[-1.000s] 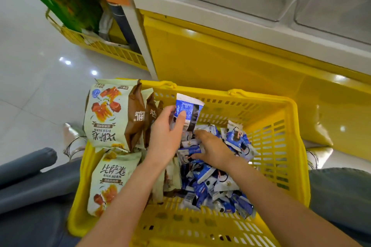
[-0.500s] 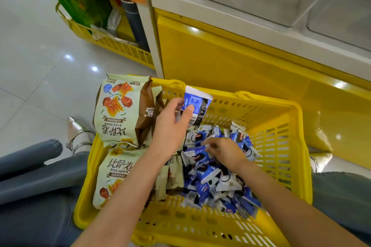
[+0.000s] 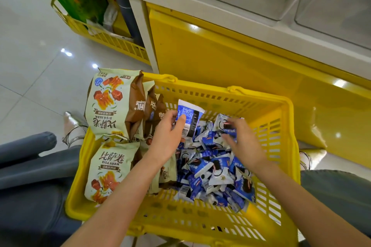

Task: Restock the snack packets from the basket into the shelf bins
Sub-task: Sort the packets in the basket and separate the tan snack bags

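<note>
Gripping a blue packet (image 3: pixel 190 116), left hand (image 3: pixel 168 136) inside yellow basket (image 3: pixel 202 84).

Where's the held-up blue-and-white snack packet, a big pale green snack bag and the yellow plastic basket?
Blue-and-white snack packet (image 3: pixel 190 114): head view, blue front.
Big pale green snack bag (image 3: pixel 109 104): head view, printed front.
Yellow plastic basket (image 3: pixel 180 216): head view, near wall.

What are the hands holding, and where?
The left hand grips a blue packet by its lower end. The right hand pinches a small packet; blur hides where.
</note>
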{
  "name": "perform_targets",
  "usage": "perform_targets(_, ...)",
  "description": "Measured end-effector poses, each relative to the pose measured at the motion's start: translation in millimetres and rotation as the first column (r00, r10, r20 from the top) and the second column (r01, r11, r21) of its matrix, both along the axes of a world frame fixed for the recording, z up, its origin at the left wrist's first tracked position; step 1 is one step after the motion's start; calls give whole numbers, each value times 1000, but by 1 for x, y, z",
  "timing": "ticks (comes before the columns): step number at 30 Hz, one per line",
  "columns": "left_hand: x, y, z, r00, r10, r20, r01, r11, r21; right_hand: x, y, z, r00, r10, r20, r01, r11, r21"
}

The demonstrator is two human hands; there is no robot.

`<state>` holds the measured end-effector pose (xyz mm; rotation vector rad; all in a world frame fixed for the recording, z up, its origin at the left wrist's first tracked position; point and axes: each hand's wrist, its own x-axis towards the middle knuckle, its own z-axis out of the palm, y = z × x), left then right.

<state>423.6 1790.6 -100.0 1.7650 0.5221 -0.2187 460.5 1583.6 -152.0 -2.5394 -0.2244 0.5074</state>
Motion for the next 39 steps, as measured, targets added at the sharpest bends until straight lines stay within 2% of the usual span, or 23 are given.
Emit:
perform_targets(2, -6, -1, -1, 1000, 18, -26, -19, 999, -39, -24, 15, -1, 951, 219, -220, -192, 972, 139)
perform_targets(3, -9, -1, -2, 999, 31, -37, -33, 998, -45, -37, 22, -5, 891, 348, -291, -322, 937, 137)
perform_targets(6, -17, 2, -1, 998, 64, -25, -65, 998, -26, -73, 37, -25, 711, 568, -414, -636, 771, -37)
perform_targets(8, -23, 5, 1, 996, 82, -25, -82, 996, -28, -81, 40, -35, 708, 584, -396, -675, 726, -136)
perform_targets(11, -34, 7, 1, 992, 110, -55, -113, 992, -58, -77, 34, -38, 746, 600, -289, -661, 721, -209)
perform_targets(17, -52, 5, 1, 994, 89, -68, -94, 993, -75, -72, 28, -36, 843, 488, -228, -525, 839, -145)
perform_targets(20, -54, 6, -2, 995, 70, -73, -74, 996, -53, -68, 24, -27, 911, 347, -223, -361, 932, -26)
perform_targets(23, -39, 3, -9, 994, 56, -92, -57, 998, -10, -53, 12, -9, 981, 143, -131, -131, 987, 90)
perform_targets(25, -24, -1, -16, 993, 10, -120, -5, 999, 40, -37, 2, 3, 999, 30, -22, -29, 997, 67)
perform_targets(27, -8, -10, -25, 989, -50, -141, 58, 997, 56, -20, -8, 9, 994, -12, 105, 18, 998, -58)
perform_targets(28, 0, -15, -29, 987, -68, -149, 76, 996, 50, -13, -13, 10, 989, -10, 148, 30, 990, -135)
perform_targets(30, 14, -26, -39, 982, -109, -155, 122, 990, 72, -2, -21, 10, 990, 5, 139, 35, 958, -284)
perform_targets(34, 34, -44, -59, 956, -204, -213, 226, 971, 85, 5, -26, 0, 989, 125, -81, -149, 867, -476)
perform_targets(36, 36, -49, -65, 931, -285, -227, 321, 937, 141, -1, -25, -1, 987, 153, -55, -161, 872, -463)
perform_targets(39, 24, -48, -67, 944, -313, -101, 327, 858, 397, -22, -23, 4, 984, 153, 93, -124, 957, -263)
